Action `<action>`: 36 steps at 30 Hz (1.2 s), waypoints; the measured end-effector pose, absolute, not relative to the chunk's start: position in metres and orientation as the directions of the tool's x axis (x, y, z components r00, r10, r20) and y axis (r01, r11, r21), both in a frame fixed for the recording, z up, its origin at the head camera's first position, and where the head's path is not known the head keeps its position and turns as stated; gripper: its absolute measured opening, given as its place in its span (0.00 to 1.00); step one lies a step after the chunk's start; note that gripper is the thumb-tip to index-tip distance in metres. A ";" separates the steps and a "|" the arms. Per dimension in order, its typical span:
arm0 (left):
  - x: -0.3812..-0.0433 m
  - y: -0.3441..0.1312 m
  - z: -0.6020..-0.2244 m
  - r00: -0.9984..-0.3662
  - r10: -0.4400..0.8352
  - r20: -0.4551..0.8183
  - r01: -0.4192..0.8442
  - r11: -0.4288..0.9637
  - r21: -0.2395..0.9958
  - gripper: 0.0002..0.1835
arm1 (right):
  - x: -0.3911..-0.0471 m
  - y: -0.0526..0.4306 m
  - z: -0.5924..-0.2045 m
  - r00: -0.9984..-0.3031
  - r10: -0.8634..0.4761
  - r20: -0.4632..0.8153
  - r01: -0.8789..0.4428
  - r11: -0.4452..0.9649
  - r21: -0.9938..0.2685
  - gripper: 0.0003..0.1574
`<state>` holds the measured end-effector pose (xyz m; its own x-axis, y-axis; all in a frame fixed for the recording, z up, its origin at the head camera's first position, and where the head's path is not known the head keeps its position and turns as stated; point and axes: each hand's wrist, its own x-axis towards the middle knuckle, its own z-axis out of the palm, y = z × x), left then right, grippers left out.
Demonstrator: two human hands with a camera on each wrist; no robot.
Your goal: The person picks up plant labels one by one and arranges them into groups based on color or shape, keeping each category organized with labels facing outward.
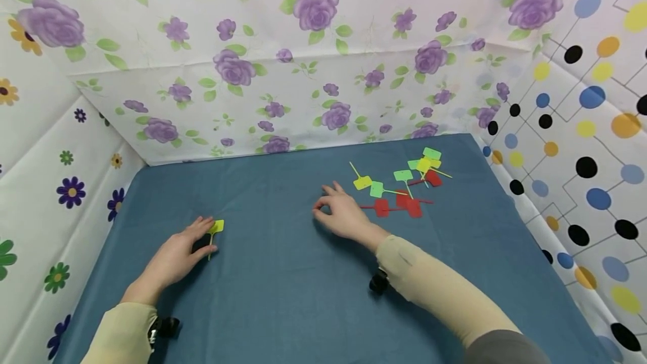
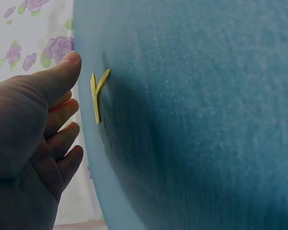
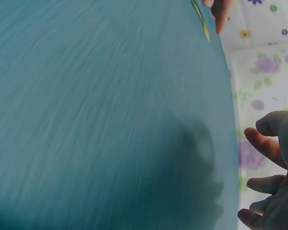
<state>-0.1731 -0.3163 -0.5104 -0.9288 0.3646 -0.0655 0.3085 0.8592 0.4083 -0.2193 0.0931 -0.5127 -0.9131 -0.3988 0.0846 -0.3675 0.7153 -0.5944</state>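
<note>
On the blue cloth at the left, a yellow plant label lies with its thin stem toward the front edge. My left hand is right beside it, thumb near the stem and fingers near the head, loosely bent. In the left wrist view the label shows as a narrow Y past the fingertips. My right hand is over the cloth at centre right, thumb and forefinger drawn near each other, other fingers spread, holding nothing visible. Close to its right lie red plant labels, several in number.
More plant labels lie beyond the right hand: a yellow one, a green one and an overlapping yellow and green cluster. Blue cloth covers the table. Patterned sheets stand along the back, left and right.
</note>
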 end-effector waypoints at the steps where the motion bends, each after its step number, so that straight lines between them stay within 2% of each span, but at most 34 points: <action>1: -0.173 -0.316 -0.512 -0.926 0.370 -0.069 0.313 0.859 0.406 0.38 | -0.219 0.099 -0.514 -0.918 -0.389 0.081 -0.357 0.718 -0.597 0.10; 10: -0.177 -0.316 -0.509 -0.911 0.399 -0.104 0.329 0.855 0.401 0.37 | -0.214 0.121 -0.511 -0.933 -0.354 0.067 -0.316 0.714 -0.624 0.09; 23: -0.180 -0.318 -0.514 -0.894 0.422 -0.148 0.346 0.863 0.367 0.38 | -0.217 0.121 -0.503 -0.925 -0.369 0.085 -0.340 0.711 -0.615 0.10; 36: -0.179 -0.318 -0.517 -0.893 0.420 -0.160 0.333 0.858 0.392 0.38 | -0.220 0.118 -0.506 -0.927 -0.368 0.070 -0.328 0.709 -0.624 0.09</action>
